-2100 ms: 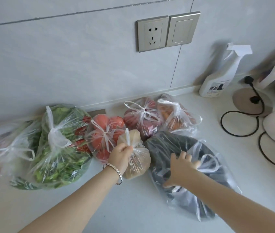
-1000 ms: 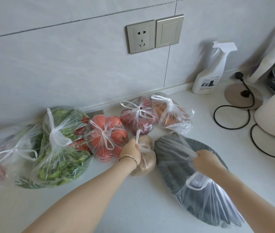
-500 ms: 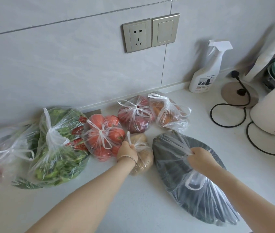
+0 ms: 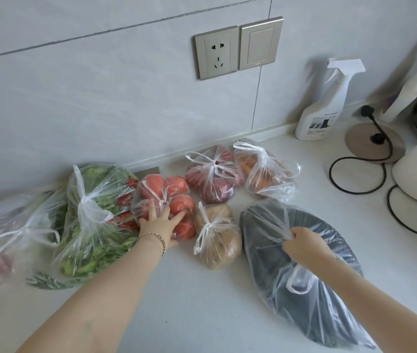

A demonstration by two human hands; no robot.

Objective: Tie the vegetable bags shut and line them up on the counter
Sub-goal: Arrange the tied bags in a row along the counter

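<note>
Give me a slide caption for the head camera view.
Left hand rests on the tomato bag; right hand pinches the dark bag, not yet tied.

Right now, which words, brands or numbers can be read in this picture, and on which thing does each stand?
No text can be read.
Label on the spray bottle: printed lines, too small and blurred.
The wall socket and switch: no marks visible.
</note>
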